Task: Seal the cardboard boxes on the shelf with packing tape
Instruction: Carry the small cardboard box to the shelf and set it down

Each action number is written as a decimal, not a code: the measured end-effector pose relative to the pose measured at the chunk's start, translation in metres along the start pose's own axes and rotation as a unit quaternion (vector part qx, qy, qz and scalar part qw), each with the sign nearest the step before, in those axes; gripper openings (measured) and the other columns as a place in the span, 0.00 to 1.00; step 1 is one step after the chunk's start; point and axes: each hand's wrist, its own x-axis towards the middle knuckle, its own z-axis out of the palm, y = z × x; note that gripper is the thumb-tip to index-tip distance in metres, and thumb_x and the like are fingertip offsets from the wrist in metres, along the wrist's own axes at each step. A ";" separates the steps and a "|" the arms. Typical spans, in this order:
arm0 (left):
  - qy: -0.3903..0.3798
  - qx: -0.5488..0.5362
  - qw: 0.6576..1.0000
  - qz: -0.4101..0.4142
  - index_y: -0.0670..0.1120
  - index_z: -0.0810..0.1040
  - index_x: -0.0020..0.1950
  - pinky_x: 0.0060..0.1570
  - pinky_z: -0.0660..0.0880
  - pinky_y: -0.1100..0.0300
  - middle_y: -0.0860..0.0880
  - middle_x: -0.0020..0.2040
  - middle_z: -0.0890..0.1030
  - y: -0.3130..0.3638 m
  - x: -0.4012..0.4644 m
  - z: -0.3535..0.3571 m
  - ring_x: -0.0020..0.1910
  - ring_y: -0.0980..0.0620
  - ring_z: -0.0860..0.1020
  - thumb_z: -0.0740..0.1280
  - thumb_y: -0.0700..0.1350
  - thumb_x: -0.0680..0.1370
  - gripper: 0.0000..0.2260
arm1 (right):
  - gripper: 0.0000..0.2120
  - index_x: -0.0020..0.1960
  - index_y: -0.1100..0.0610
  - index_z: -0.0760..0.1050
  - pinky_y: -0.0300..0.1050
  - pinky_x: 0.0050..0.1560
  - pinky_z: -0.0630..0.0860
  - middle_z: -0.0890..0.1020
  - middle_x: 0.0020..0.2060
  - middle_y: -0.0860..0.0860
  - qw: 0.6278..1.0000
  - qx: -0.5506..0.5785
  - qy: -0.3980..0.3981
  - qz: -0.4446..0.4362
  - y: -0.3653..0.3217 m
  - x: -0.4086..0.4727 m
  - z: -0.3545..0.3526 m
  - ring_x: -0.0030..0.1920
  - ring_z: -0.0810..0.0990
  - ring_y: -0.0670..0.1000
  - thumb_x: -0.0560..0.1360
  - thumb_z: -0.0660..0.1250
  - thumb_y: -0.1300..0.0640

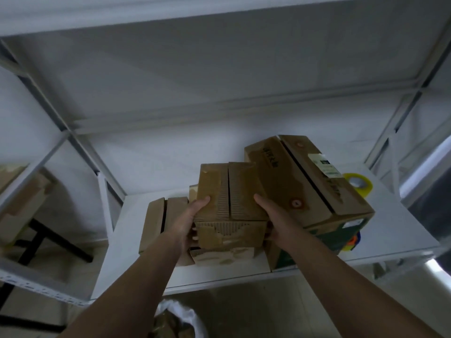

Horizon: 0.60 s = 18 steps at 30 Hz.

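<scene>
At the far left, part of a neighbouring rack [29, 191] with cardboard on it is seen, blurred, with a dark frame [56, 240] standing on the floor below it. On the white shelf [400, 230], the leftmost carton is a low flat box [162, 223] whose two top flaps lie with a narrow gap between them. Just beside it, the left hand [189, 223] is wrapped round the left side of a small cardboard box [229, 208], the thumb laid on the top flap and the fingers curled against the side wall. This small box is held at the middle of the shelf, tilted slightly and set above another box [219, 257], of which only the front edge is visible; whether the two are touching cannot be told. Its top flaps are closed with an open seam down the middle, and no tape is seen across that seam. The right hand [275, 220] is clasped on the box's right side in the same manner, thumb on top and fingers hidden behind the wall. To the right, a larger box [307, 181] is seen lying tilted, its flaps unsealed, with a white label near its far end. Behind its right edge, a roll of packing tape [358, 185] is seen on the shelf, partly hidden.
</scene>
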 end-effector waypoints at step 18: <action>0.157 0.106 0.981 0.033 0.42 0.70 0.68 0.59 0.75 0.47 0.39 0.58 0.79 0.029 0.074 0.032 0.55 0.40 0.78 0.59 0.48 0.82 0.16 | 0.15 0.66 0.54 0.70 0.58 0.61 0.74 0.77 0.53 0.53 0.964 -0.255 0.012 0.068 -0.037 0.115 0.009 0.56 0.76 0.56 0.81 0.58 0.60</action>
